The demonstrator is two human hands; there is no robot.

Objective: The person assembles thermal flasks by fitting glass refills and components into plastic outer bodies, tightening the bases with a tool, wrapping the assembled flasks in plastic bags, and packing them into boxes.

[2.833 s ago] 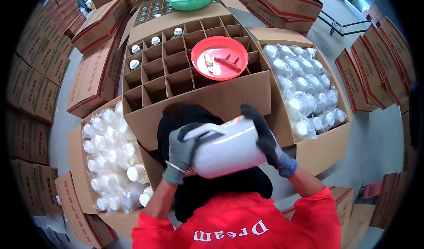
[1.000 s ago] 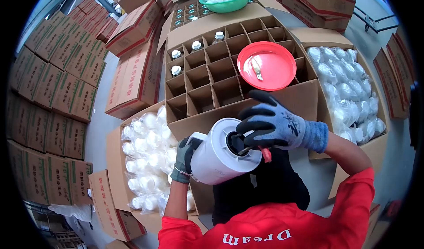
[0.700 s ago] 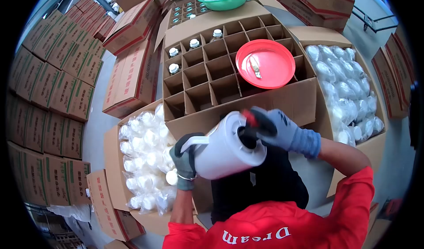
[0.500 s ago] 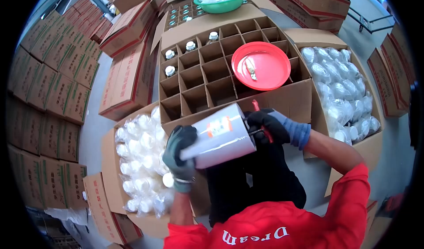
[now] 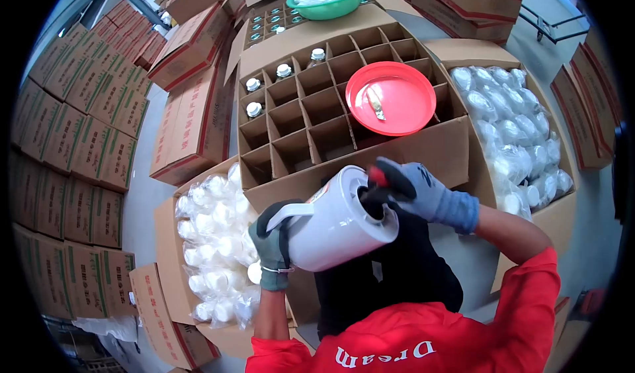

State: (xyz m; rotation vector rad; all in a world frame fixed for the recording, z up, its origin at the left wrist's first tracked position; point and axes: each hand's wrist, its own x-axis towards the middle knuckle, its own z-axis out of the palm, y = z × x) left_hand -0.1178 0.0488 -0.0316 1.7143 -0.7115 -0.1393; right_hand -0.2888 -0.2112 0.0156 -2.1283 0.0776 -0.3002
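Note:
A white plastic jug (image 5: 337, 231) lies tilted above my lap, its round dark opening facing right. My left hand (image 5: 272, 240), in a grey-green glove, is wrapped round its handle. At the opening, my right hand (image 5: 407, 186), in a blue and black glove, grips a small red-handled tool (image 5: 378, 176) whose far end is hidden at the jug's mouth. Beyond the jug, a red plate (image 5: 407, 98) holding a small foil-like strip (image 5: 375, 103) rests on a divided carton (image 5: 370, 154). A few white-capped bottles (image 5: 284, 71) stand in the carton's left cells.
Open cartons of plastic-wrapped white-capped bottles flank me, left (image 5: 215, 240) and right (image 5: 516, 135). A green basin (image 5: 325, 9) heaped with white pieces sits at the back. Closed cartons (image 5: 192, 125) are stacked around. A dark metal trolley frame (image 5: 546, 30) stands at the back right.
The red tool has left the plate and is in my right hand. The jug was turned label-up half a second ago; now its opening faces more toward me.

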